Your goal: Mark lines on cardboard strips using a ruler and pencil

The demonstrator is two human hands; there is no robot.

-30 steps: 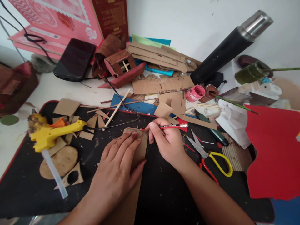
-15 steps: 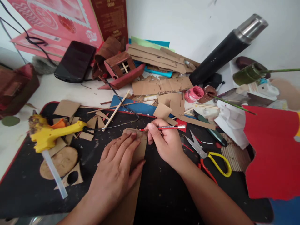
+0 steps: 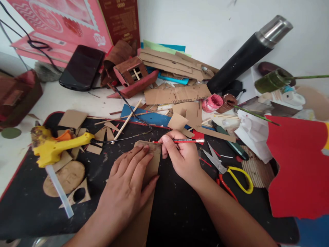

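Note:
My left hand [image 3: 131,175] lies flat on a long strip of brown cardboard [image 3: 140,224], its fingers stretched toward the strip's far end. Between the thumb and fingers of my right hand [image 3: 178,151] is a red pencil [image 3: 189,140] with a pale end. The pencil lies nearly level, its tip pointing left at the far end of the strip, close to my left fingertips. Whether the tip touches the cardboard I cannot tell. The strip rests on a black mat [image 3: 180,212], and my left hand hides part of it.
Left stands a yellow glue gun [image 3: 56,144] by cardboard scraps. Scissors [image 3: 221,166] lie open at right, near a green utility knife [image 3: 230,140] and red card [image 3: 298,168]. Behind are a small cardboard boat [image 3: 133,77], paint jars [image 3: 212,103] and a black flask [image 3: 241,61].
Both hands, the pencil and the cardboard strip keep nearly the same places. The whole view has shifted very slightly.

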